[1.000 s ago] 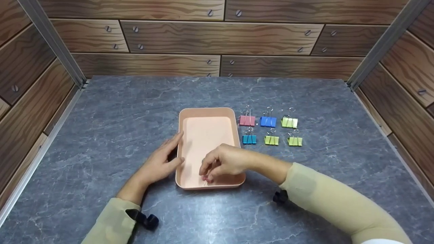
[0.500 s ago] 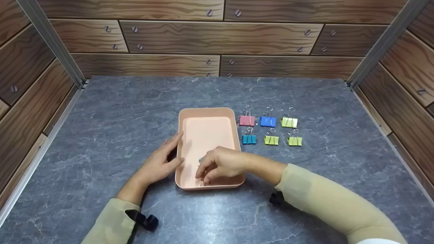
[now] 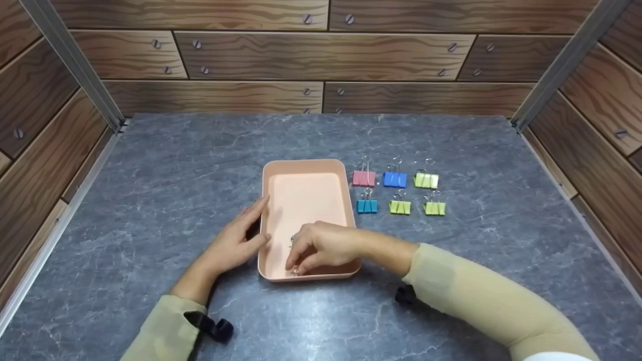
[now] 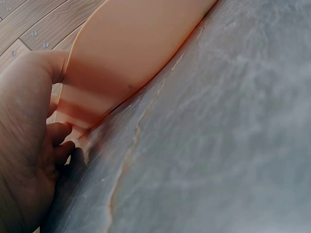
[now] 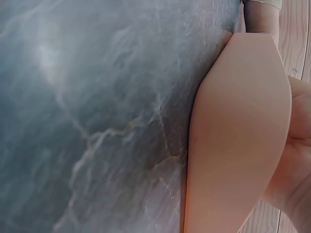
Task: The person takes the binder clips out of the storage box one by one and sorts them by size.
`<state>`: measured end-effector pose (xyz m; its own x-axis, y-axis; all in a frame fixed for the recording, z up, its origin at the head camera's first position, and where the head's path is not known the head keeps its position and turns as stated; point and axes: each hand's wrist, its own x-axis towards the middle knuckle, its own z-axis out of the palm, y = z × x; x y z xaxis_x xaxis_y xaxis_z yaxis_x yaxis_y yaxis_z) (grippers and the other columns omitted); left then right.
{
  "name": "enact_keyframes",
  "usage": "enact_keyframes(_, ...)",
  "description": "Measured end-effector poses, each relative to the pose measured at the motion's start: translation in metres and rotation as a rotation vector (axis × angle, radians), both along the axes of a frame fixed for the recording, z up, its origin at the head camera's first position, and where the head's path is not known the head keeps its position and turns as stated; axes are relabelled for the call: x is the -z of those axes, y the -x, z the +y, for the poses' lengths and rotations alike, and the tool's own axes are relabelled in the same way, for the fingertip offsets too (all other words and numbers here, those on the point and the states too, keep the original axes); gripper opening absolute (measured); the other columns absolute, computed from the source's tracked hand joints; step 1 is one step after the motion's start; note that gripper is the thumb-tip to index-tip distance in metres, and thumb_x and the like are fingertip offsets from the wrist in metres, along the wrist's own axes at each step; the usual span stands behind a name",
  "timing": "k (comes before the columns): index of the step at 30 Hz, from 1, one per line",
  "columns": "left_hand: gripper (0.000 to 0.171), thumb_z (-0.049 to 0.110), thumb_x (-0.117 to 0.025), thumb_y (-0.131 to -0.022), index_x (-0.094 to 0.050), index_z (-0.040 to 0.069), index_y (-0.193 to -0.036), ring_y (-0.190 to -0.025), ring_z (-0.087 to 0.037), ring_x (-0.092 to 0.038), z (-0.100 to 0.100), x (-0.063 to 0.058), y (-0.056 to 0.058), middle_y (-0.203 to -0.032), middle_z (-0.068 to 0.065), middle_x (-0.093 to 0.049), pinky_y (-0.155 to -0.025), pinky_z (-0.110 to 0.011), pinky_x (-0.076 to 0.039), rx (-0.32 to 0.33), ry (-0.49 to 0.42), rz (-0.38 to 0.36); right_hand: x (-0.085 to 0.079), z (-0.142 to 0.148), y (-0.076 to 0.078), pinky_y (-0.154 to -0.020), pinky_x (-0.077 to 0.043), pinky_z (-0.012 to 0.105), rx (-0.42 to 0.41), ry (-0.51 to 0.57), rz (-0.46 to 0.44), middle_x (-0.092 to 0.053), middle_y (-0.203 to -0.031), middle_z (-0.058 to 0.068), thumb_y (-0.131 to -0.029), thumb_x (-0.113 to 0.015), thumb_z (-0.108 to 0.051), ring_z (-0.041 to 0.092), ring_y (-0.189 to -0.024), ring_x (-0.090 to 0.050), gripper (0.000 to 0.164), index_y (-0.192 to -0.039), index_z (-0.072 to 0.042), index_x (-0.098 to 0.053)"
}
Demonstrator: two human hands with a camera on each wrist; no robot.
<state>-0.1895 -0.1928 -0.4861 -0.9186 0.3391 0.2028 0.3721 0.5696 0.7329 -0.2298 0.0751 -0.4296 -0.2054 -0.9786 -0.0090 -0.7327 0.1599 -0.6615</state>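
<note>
In the head view, a shallow peach tray (image 3: 311, 195) stands on the table. My left hand (image 3: 233, 240) holds its left wall; in the left wrist view the thumb hooks over the rim and lower fingers touch the outside. Inside the tray's near end, my right hand (image 3: 321, 245) has its fingertips together around a binder clip, whose silver wire handle (image 3: 294, 273) shows below them. The clip's body is hidden by the fingers. A small teal piece (image 3: 293, 238) peeks out behind the right hand. In the right wrist view the tray wall (image 5: 238, 131) hides the fingers.
Right of the tray, binder clips stand in two rows: pink (image 3: 364, 178), blue (image 3: 395, 180) and pale green (image 3: 426, 180) behind; teal (image 3: 367, 206), yellow-green (image 3: 399, 207) and another yellow-green (image 3: 434, 208) in front. Wood-patterned walls (image 3: 321, 55) enclose the marbled table (image 3: 200, 165).
My right hand has shifted slightly left and nearer within the tray, taking the red clip down towards the near wall. A bit of teal has come into sight behind it. The left hand stays put.
</note>
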Motion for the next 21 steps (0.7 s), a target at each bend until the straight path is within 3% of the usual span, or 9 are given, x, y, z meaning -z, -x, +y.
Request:
enact_keyframes(11, 0.082, 0.029, -0.066, -0.098, -0.029, 0.016, -0.169, -0.156, -0.038, -0.03, 0.0001, 0.0004, -0.0002, -0.172, -0.009, -0.031, -0.13, -0.052, -0.018, -0.005, -0.008, 0.007, -0.0006, -0.0003, -0.0011, -0.098, -0.047, 0.026, 0.005, -0.036, 0.046, -0.075, -0.099, -0.005, -0.095, -0.081, -0.019, 0.007, -0.103, -0.06, 0.009, -0.102, -0.015, -0.085)
enact_keyframes(21, 0.081, 0.029, -0.065, -0.099, -0.029, 0.014, -0.169, -0.156, -0.04, -0.03, 0.0005, 0.0026, 0.0003, -0.171, -0.013, -0.03, -0.13, -0.055, -0.016, -0.005, -0.004, 0.026, -0.0042, 0.0039, 0.0027, -0.098, -0.05, 0.026, 0.097, -0.006, -0.104, -0.078, -0.1, -0.005, -0.095, -0.08, -0.014, 0.003, -0.098, -0.065, 0.007, -0.1, -0.012, -0.085)
